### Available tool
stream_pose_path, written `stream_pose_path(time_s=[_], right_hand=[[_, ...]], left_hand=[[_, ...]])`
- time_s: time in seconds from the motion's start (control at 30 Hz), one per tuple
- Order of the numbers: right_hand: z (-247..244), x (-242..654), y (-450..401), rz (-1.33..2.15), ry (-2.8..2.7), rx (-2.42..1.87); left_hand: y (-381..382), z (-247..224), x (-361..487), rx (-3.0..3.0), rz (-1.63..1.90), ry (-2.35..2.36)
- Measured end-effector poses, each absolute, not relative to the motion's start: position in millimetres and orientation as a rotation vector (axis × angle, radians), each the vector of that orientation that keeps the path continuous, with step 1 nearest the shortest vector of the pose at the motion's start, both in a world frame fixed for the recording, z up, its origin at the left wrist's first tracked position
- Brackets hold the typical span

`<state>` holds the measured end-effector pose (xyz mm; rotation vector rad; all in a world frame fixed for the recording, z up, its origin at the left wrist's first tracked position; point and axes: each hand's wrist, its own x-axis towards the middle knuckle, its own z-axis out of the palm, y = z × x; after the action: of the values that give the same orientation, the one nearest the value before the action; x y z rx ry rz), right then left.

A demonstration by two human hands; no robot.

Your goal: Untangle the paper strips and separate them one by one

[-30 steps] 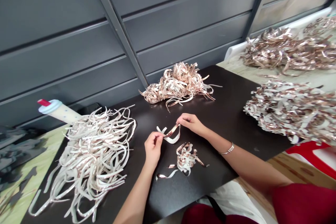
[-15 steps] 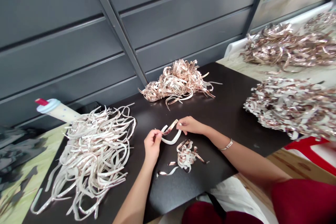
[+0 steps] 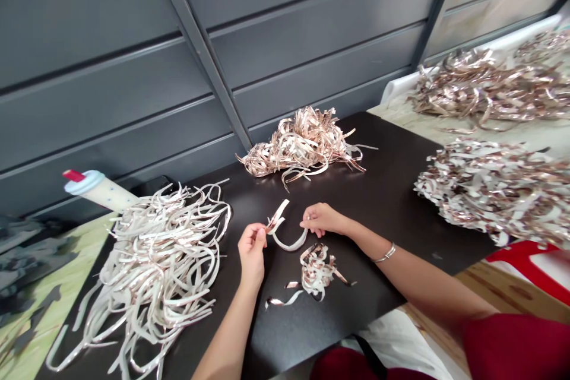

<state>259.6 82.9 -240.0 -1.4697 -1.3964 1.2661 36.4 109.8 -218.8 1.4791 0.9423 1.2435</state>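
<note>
Left hand (image 3: 252,255) pinches metallic strip (image 3: 289,247) — right hand (image 3: 324,219) touching it; apart, wider than before.

We pinch a curled white-and-copper strip (image 3: 289,246) in our left hand (image 3: 252,255), and our right hand (image 3: 324,219) touches its other end, above a black tabletop (image 3: 392,190). A small tangle of strips (image 3: 317,272) lies just below, a long pale heap (image 3: 155,273) to our left, and a coppery heap (image 3: 298,145) ahead.

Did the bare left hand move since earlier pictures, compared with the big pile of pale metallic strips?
Yes, the bare left hand moved leftward, nearer the big pile of pale metallic strips.
</note>
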Motion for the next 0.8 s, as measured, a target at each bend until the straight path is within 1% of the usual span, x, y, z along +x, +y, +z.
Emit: stream_pose_path(time_s=[0.23, 0.47, 0.57, 0.67, 0.73, 0.8], right_hand=[[-236.8, 258.4, 84.3, 1.273, -1.359, -1.487], [-233.4, 267.5, 85.3, 1.244, -1.339, -1.575], [-231.6, 270.1, 85.0, 1.176, -1.384, -1.593], [-224.8, 268.1, 82.3, 0.975, -1.371, -1.596], [-218.8, 263.3, 78.5, 0.884, -1.341, -1.529], [-213.7, 255.9, 73.6, 0.947, -1.316, -1.328]], left_hand=[[109.5, -220.3, 38.3, 1.42, 1.228, 0.924], [128.7, -189.3, 14.8, 1.041, 1.372, 0.733], [134.6, -188.0, 7.5, 1.13, 1.429, 0.784], [125.6, -194.6, 12.8, 1.323, 1.406, 0.859], [115.2, -198.3, 19.9, 1.684, 1.308, 0.941], [106.3, -199.7, 25.9, 1.979, 1.229, 0.956]])
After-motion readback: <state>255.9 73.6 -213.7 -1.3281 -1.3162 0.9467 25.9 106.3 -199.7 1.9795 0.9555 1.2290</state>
